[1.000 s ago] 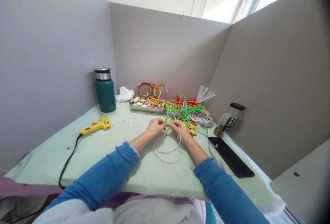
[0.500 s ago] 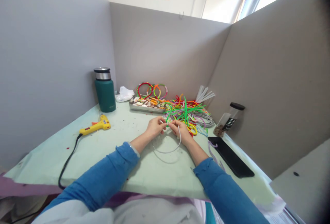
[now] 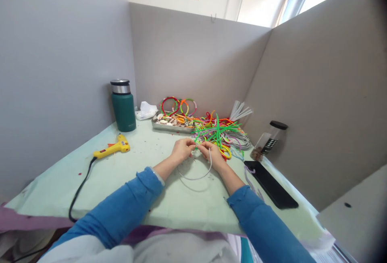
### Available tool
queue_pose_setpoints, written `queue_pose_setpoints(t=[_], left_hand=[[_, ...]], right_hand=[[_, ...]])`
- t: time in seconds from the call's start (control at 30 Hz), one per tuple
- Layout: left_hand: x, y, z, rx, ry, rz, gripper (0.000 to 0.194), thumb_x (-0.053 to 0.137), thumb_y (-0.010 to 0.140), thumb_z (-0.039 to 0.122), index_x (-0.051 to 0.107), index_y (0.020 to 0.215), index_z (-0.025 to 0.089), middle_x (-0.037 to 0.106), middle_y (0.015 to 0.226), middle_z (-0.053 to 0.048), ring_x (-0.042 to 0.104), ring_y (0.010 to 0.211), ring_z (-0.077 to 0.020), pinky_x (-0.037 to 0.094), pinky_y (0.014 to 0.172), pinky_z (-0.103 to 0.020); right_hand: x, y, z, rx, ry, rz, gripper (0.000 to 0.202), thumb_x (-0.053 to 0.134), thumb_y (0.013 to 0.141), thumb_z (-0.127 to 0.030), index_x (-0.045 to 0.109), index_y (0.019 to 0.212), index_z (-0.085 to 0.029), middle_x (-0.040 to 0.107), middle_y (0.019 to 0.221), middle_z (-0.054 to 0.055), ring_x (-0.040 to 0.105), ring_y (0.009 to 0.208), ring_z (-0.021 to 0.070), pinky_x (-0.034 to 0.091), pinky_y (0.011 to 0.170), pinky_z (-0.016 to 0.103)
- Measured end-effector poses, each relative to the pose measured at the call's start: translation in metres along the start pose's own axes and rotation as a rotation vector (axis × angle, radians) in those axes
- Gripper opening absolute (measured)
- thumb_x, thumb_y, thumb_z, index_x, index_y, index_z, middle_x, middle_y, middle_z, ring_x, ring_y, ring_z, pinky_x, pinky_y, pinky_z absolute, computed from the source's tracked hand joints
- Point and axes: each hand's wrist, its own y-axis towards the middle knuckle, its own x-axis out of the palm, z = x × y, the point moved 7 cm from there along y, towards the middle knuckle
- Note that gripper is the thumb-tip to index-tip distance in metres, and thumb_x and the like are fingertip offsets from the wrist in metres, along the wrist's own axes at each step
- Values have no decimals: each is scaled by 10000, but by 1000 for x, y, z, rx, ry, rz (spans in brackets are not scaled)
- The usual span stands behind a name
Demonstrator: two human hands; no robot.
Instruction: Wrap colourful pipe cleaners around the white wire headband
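My left hand (image 3: pixel 182 151) and my right hand (image 3: pixel 213 155) meet over the middle of the table, fingertips pinched close together. Between them shows a bit of green pipe cleaner (image 3: pixel 196 146), which sits at the top of a thin white hoop (image 3: pixel 196 179). The hoop hangs below the fingers in a curve and casts a shadow on the tabletop. My right fingers close on the hoop near the green piece; my left fingers pinch at the green piece itself. The exact grip of the fingertips is too small to make out.
Behind my hands lies a heap of coloured pipe cleaners (image 3: pixel 217 132), beside a metal tray (image 3: pixel 172 127) of shells. Wrapped hoops (image 3: pixel 170 106) lean there. A yellow glue gun (image 3: pixel 111 149) and green bottle (image 3: pixel 123 111) stand left; a black phone (image 3: pixel 272 184) and clear jar (image 3: pixel 269 142) right.
The fingers of my left hand have shifted slightly and curl closer at the green piece. The hoop has tilted a little; everything else stays in place.
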Motion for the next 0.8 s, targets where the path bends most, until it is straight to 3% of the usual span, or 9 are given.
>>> queue_pose_setpoints(t=[0.13,0.27,0.5,0.8], left_hand=[[-3,-3,4,-47,71,-15,219,557,748,293,697,832,146,581,494,27,524,442,-96,397,542,-205],[-2,-3,9,17,145,-36,277,514,778,329,718,836,151,574,483,14,518,485,-112,391,576,-215],[5,1,11,196,266,-40,258,545,741,276,719,902,173,671,844,-39,554,713,-134,379,642,-212],[9,2,4,141,252,-99,300,494,762,342,714,741,140,622,603,-21,499,579,-124,341,561,-221]], right_hand=[[-1,1,2,-10,2,7,324,642,667,-479,565,687,-166,379,426,-70,297,385,64,205,388,214],[-2,2,3,-10,6,29,328,648,660,-479,555,677,-165,377,440,-68,296,390,64,205,381,210],[-4,3,2,-17,20,55,319,643,667,-470,563,692,-162,380,439,-68,304,392,68,215,381,210],[-4,1,1,-8,-22,46,327,647,660,-480,571,675,-163,396,436,-63,322,397,75,233,392,218]])
